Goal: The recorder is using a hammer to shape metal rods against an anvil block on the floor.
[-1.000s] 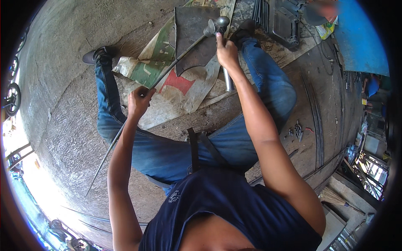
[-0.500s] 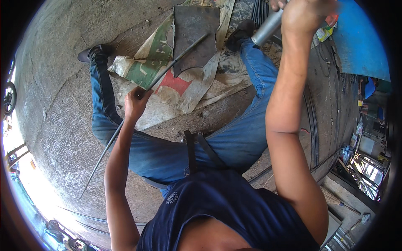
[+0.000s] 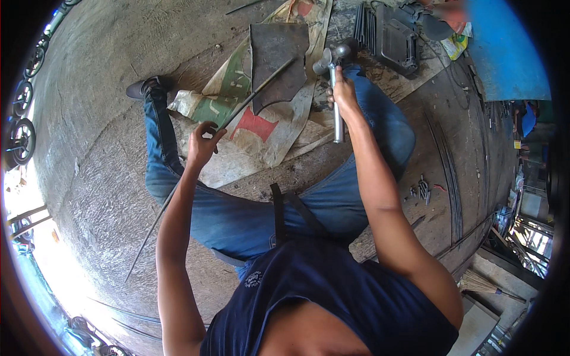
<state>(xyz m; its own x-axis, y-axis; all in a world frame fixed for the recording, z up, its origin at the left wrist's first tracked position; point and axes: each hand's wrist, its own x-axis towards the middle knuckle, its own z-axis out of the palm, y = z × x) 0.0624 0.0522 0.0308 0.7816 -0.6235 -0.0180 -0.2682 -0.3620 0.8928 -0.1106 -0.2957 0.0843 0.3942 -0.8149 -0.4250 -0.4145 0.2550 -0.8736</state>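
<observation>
My left hand (image 3: 205,144) is closed around a long thin metal rod (image 3: 254,96). The rod slants from beside my left thigh up to the right, and its far end lies over a dark, rough-cut metal plate (image 3: 278,44). In my right hand (image 3: 343,94) is a hammer (image 3: 337,127) with a silver tubular handle, gripped close below its head. The hammer head is up, just right of the plate and apart from the rod's tip. Beneath the plate a worn printed tarpaulin (image 3: 282,139) with green and red patches is spread between my legs.
Beyond my right foot are a bundle of dark rods (image 3: 364,29) and a dark tool case (image 3: 395,44). Small metal pieces (image 3: 423,191) and long rods (image 3: 449,184) lie on the floor at right. A blue sheet (image 3: 507,56) stands far right; a broom (image 3: 480,282) lies lower right.
My right hand has come down and left from the upper right with the hammer, whose head now shows near the plate. My left hand still holds the rod at much the same slant.
</observation>
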